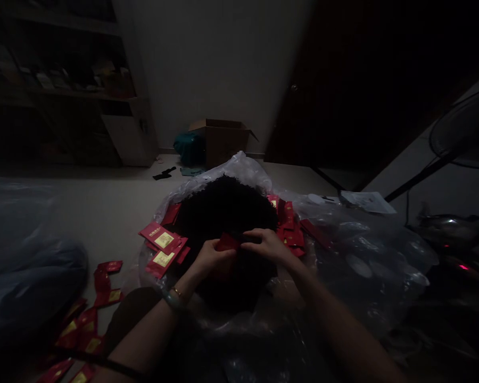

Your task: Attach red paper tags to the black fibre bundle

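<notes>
My left hand and my right hand meet over a dark heap of loose material lying in a clear plastic bag. Between them they grip a small red packet: the left hand's fingers curl round its lower left side and the right hand pinches its right edge. A bracelet sits on my left wrist. More red packets with gold labels lie at the heap's left edge, and others at its right.
Red packets are scattered on the pale floor at lower left. A cardboard box and a teal bundle stand by the far wall. Shelves fill the left background. A fan stands at right, paper nearby.
</notes>
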`<state>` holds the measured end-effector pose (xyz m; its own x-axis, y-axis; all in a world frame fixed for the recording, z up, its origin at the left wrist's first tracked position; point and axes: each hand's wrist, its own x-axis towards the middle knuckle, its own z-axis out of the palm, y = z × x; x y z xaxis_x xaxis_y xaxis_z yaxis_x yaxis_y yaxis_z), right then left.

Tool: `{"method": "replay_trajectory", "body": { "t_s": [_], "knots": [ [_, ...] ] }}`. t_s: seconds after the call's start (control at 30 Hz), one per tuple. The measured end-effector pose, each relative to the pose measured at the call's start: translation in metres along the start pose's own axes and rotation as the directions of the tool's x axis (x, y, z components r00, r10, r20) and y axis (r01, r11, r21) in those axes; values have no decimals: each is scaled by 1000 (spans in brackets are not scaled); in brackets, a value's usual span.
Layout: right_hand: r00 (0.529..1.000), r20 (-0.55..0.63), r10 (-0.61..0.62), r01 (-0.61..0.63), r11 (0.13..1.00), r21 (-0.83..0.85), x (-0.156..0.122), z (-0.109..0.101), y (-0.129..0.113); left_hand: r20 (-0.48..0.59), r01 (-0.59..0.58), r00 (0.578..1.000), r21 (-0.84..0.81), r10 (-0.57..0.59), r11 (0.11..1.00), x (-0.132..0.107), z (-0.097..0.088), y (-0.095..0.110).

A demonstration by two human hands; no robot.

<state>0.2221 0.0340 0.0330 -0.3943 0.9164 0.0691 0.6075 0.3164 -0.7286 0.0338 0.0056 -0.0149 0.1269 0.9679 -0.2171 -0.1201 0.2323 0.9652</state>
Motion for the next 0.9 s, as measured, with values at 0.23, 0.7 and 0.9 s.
{"method": "replay_trajectory", "body": {
  "t_s": [0.23,0.7,0.9],
  "knots": [
    [998,39,-48,49,999,-23,2,9,-12,26,6,1000,5,-6,1000,-3,7,0],
    [992,-23,-125,122,990,-75,2,18,-12,3,-50,999,60,50,997,1,5,-5],
    [992,-28,-121,119,991,-59,2,20,-10,-10,-27,1000,54,28,998,0,6,-3]
  ]
}}
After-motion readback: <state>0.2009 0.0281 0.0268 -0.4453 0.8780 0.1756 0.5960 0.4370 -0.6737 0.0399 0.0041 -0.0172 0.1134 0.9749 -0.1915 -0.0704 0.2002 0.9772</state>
